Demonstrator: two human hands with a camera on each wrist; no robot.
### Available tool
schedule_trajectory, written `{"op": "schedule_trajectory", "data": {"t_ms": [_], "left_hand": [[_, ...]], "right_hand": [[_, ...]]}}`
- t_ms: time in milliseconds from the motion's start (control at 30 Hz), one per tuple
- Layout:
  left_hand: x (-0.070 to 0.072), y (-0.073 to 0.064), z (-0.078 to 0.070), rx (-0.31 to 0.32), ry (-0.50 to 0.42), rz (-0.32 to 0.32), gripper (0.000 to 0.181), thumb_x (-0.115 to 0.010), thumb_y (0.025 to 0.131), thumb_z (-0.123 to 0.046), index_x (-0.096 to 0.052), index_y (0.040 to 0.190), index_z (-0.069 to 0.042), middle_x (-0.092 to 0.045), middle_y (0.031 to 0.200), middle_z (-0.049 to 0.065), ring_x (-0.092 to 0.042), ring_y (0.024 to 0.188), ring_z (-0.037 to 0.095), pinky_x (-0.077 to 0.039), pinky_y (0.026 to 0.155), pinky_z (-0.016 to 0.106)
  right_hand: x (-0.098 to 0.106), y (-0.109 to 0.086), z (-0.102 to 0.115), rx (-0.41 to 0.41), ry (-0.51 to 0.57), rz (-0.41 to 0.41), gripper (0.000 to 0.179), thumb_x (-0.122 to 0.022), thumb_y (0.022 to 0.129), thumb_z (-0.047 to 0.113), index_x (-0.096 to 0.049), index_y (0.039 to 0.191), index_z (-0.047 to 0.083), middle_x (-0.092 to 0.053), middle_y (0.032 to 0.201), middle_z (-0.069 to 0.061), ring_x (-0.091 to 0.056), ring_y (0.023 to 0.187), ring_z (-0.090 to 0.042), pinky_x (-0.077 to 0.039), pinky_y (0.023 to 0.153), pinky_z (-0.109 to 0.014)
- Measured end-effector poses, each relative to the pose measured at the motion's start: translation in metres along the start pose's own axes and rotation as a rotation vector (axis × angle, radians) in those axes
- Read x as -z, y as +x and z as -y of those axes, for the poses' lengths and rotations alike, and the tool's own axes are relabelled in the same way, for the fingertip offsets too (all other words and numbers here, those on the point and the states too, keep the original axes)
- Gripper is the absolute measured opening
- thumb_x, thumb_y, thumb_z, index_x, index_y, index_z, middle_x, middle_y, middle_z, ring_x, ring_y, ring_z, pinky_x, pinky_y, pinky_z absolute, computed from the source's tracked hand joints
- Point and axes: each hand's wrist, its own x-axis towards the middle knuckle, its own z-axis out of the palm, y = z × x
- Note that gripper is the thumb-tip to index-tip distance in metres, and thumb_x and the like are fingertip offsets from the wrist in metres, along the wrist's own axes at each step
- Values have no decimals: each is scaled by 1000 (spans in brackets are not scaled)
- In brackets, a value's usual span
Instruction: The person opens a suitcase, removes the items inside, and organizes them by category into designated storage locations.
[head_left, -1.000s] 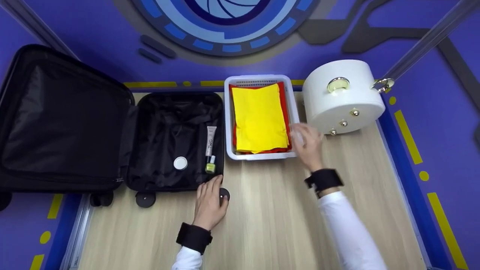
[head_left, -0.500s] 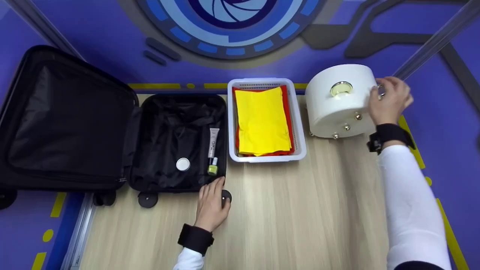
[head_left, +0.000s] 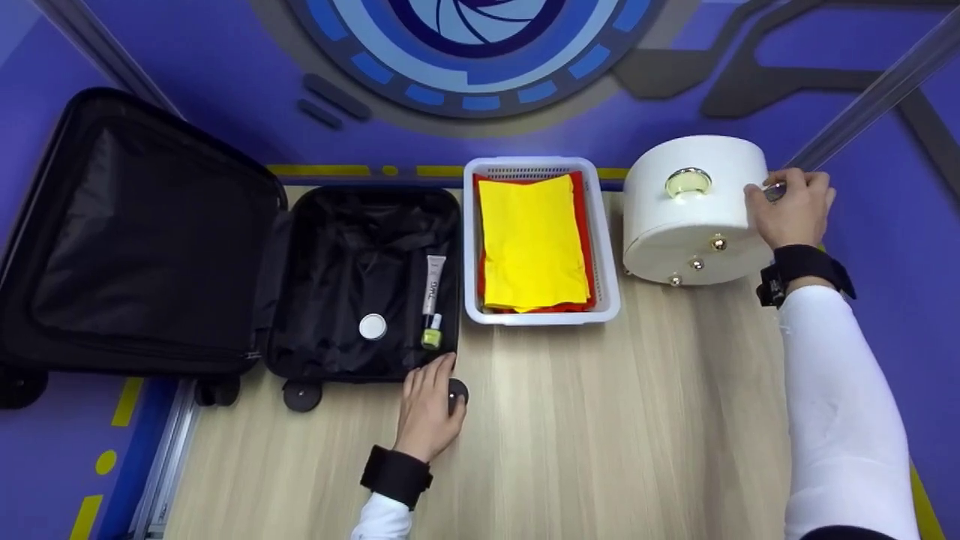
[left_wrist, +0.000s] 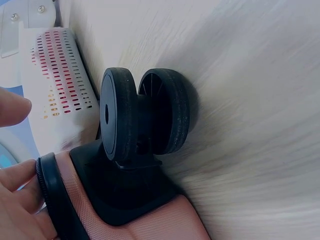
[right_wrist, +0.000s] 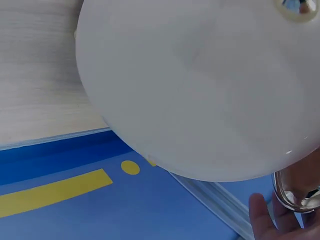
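At the right of the head view, my right hand grips the metal ring handle on the side of a white rounded box with gold knobs. In the right wrist view its fingers reach behind that handle, beneath the white box. My left hand rests on the front rim of an open black-lined suitcase. Its fingers lie over the zipped edge in the left wrist view, thumb apart. Inside the suitcase lie a tube, a green nail polish bottle and a round white tin.
Between suitcase and box stands a white plastic basket holding folded yellow cloth over red cloth. The suitcase lid leans open at left. Caster wheels stick out in front. Patterned blue walls surround the wooden table.
My right hand has moved from beside the basket to the box's side handle and grips it. The box sits slightly nearer me. My left hand stays on the suitcase rim.
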Motion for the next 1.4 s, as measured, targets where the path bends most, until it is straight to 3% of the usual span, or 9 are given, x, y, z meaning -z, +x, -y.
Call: {"op": "schedule_trajectory", "data": {"t_ms": [300, 600, 733, 900, 1000, 1133, 1233, 1333, 1400], "left_hand": [[0, 0, 0, 3, -26, 2, 67, -72, 85, -15, -51, 147, 0, -57, 144, 17, -53, 134, 34, -36, 112, 54], [-1, 2, -2, 18, -40, 17, 67, -71, 86, -16, -51, 147, -1, -57, 144, 18, -53, 131, 38, -36, 111, 54], [-3, 2, -3, 17, -29, 5, 65, -72, 86, -15, -52, 146, 0, -58, 142, 19, -53, 129, 39, -36, 110, 55], [-3, 2, -1, 27, -26, -6, 65, -74, 86, -14, -51, 146, 0, -58, 141, 20, -53, 127, 40, -35, 109, 58], [-3, 1, 0, 43, -25, -12, 66, -74, 86, -14, -51, 146, 0, -57, 141, 20, -53, 126, 41, -34, 110, 59], [-3, 1, -3, 50, -30, -23, 64, -74, 86, -14, -52, 144, 1, -58, 139, 21, -54, 125, 42, -34, 109, 61], [-4, 4, -10, 66, -49, -35, 62, -74, 85, -12, -53, 141, 2, -55, 141, 22, -53, 126, 42, -33, 108, 63], [-7, 13, -22, 71, -94, -62, 59, -73, 85, -9, -53, 139, 4, -49, 146, 24, -50, 130, 42, -31, 110, 62], [-9, 23, -33, 39, -134, -89, 58, -73, 84, -8, -54, 138, 4, -46, 148, 25, -48, 132, 43, -31, 110, 62]], "right_hand": [[12, -40, -20, 12, 40, 9, 45, -53, 102, 37, -49, 121, -4, -35, 137, -26, -41, 126, -47, -34, 108, -59], [38, -117, -32, -54, -6, -18, 42, -53, 102, 37, -53, 116, -3, -38, 133, -25, -44, 118, -45, -35, 101, -60], [45, -156, -35, -80, -49, -29, 43, -57, 102, 37, -56, 115, -3, -43, 127, -24, -48, 112, -44, -38, 92, -56], [44, -201, -28, -14, -88, -81, 36, -65, 99, 33, -60, 104, -2, -53, 109, -22, -55, 97, -45, -39, 77, -48], [40, -219, -19, 56, -108, -95, 32, -68, 98, 30, -60, 98, -1, -55, 99, -21, -59, 90, -46, -42, 74, -51], [41, -235, -13, 131, -136, -88, 30, -72, 96, 28, -62, 94, 0, -58, 92, -22, -63, 85, -48, -45, 68, -53], [48, -237, -9, 159, -155, -43, 29, -75, 95, 29, -66, 94, 2, -62, 93, -20, -64, 83, -44, -44, 63, -48], [57, -229, -3, 169, -157, 41, 33, -74, 96, 33, -70, 103, 1, -63, 103, -21, -61, 90, -40, -42, 67, -46], [61, -220, 2, 173, -140, 104, 40, -72, 97, 35, -71, 114, -1, -61, 115, -25, -57, 101, -44, -43, 76, -52]]}}
